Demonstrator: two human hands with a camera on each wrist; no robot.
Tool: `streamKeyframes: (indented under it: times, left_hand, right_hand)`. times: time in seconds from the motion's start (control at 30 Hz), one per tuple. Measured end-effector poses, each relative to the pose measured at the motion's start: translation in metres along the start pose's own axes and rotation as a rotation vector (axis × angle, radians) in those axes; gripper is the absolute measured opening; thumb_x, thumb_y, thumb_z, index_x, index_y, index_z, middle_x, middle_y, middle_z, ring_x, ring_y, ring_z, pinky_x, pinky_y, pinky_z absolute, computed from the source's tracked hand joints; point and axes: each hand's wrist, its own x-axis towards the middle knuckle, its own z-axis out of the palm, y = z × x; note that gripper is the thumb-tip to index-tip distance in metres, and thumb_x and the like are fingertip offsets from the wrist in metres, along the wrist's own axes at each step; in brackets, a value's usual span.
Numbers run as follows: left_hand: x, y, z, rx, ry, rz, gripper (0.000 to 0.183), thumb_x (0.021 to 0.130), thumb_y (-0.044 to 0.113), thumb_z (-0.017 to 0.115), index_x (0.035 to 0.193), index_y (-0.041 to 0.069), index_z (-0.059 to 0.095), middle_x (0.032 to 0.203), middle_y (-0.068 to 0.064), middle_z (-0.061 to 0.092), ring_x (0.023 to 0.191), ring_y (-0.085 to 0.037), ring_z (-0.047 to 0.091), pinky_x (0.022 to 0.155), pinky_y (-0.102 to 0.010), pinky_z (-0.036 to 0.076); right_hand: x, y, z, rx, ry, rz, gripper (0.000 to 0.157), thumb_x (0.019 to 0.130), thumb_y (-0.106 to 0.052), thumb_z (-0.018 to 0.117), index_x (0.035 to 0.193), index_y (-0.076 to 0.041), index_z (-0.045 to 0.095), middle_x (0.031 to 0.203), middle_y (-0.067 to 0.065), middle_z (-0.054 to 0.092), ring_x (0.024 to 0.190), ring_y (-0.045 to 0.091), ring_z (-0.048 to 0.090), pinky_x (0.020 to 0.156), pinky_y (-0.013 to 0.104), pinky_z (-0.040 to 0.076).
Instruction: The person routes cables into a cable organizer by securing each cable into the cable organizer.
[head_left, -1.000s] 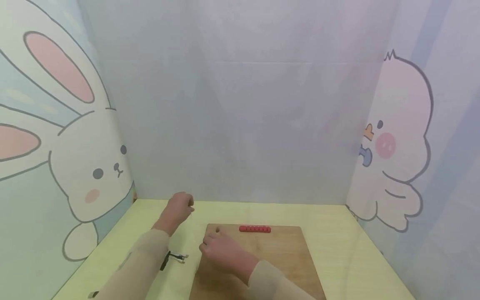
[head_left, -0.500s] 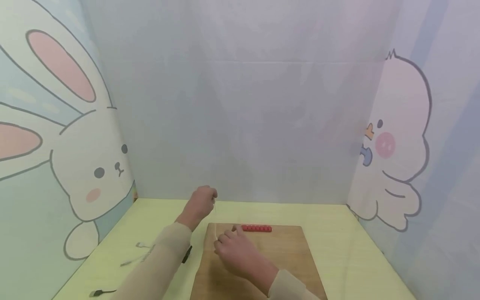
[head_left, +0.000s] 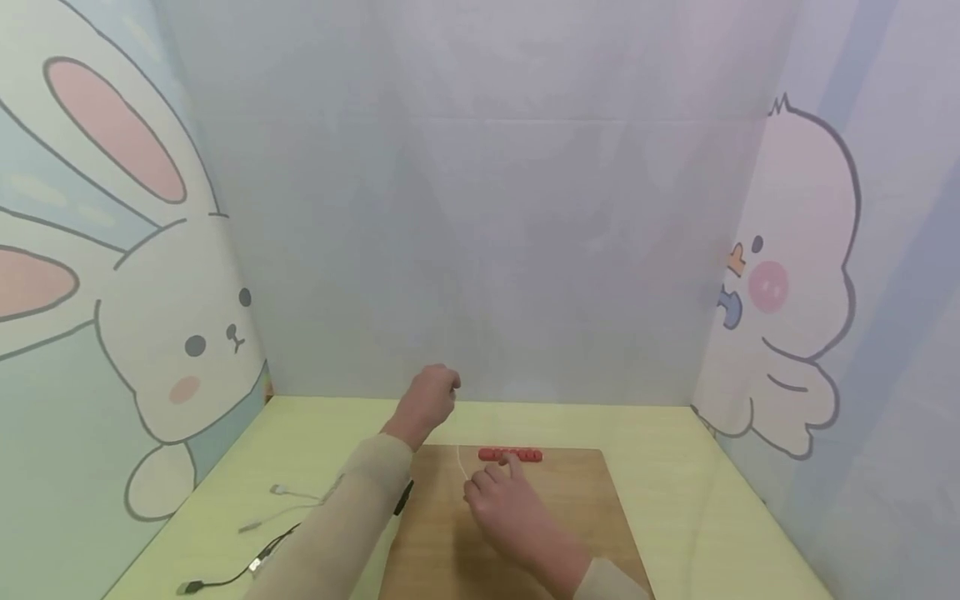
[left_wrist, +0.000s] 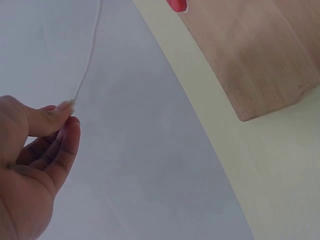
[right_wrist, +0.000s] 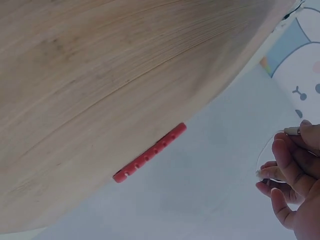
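A thin white cable (head_left: 461, 464) spans my two hands. My left hand (head_left: 429, 402) is raised beyond the far left corner of the wooden board (head_left: 555, 517). Its thumb and fingertips pinch one end of the cable (left_wrist: 91, 47), as the left wrist view shows. Lower and to the right, over the board, my right hand (head_left: 510, 510) pinches the white connector (right_wrist: 291, 131) at the other end, with the index finger lifted. At the board's far edge lies a red notched cable holder (head_left: 489, 455), partly overlapped by that raised finger.
On the table to the left lie a white cable (head_left: 281, 518) with several plugs and a black cable (head_left: 217, 583), partly behind my left sleeve. A black piece (head_left: 403, 497) sits by the board's left edge. A grey curtain wall (head_left: 480, 250) rises behind the table.
Both hands have moved to the right with the white cable between them, the right hand coming up to the red cable holder. More of the cables at left now shows.
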Motion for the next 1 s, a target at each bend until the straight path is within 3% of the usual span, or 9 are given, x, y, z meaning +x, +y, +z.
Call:
streamKeyframes:
  times: [0.27,0.53,0.77,1.0]
  left_hand:
    - [0.006,0.009,0.019,-0.009,-0.004,0.01,0.02,0.091,-0.002,0.059,0.103,0.004,0.073,0.098,-0.009,0.069,0.097,-0.025,0.066,0.084,-0.036,0.055]
    - [0.011,0.023,0.035,-0.07,-0.026,0.044,0.021,0.092,-0.003,0.057,0.106,0.001,0.072,0.102,-0.012,0.07,0.101,-0.028,0.066,0.086,-0.038,0.056]
    - [0.007,0.025,0.056,-0.108,-0.033,0.031,0.021,0.093,-0.001,0.056,0.106,0.004,0.072,0.104,-0.011,0.072,0.101,-0.026,0.068,0.084,-0.037,0.057]
    - [0.003,0.024,0.076,-0.115,-0.049,0.028,0.02,0.091,-0.004,0.057,0.1,0.004,0.073,0.102,-0.01,0.073,0.097,-0.024,0.07,0.08,-0.035,0.057]
  right_hand:
    - [-0.011,0.005,0.003,-0.03,0.053,-0.029,0.009,0.083,-0.019,0.074,0.092,-0.016,0.071,0.082,-0.004,0.067,0.079,0.013,0.062,0.092,0.047,0.048]
    - [-0.019,0.006,0.011,-0.1,0.077,-0.066,0.009,0.083,-0.009,0.062,0.083,-0.015,0.069,0.077,-0.004,0.065,0.073,0.015,0.059,0.089,0.046,0.05]
    - [-0.029,0.003,0.012,-0.136,-0.014,-0.102,0.005,0.085,-0.012,0.069,0.088,-0.017,0.071,0.082,-0.005,0.066,0.08,0.014,0.06,0.089,0.044,0.049]
    - [-0.029,-0.001,0.008,-0.057,-0.146,-0.096,0.01,0.085,-0.015,0.071,0.095,-0.015,0.072,0.089,-0.003,0.068,0.085,0.016,0.061,0.094,0.047,0.048]
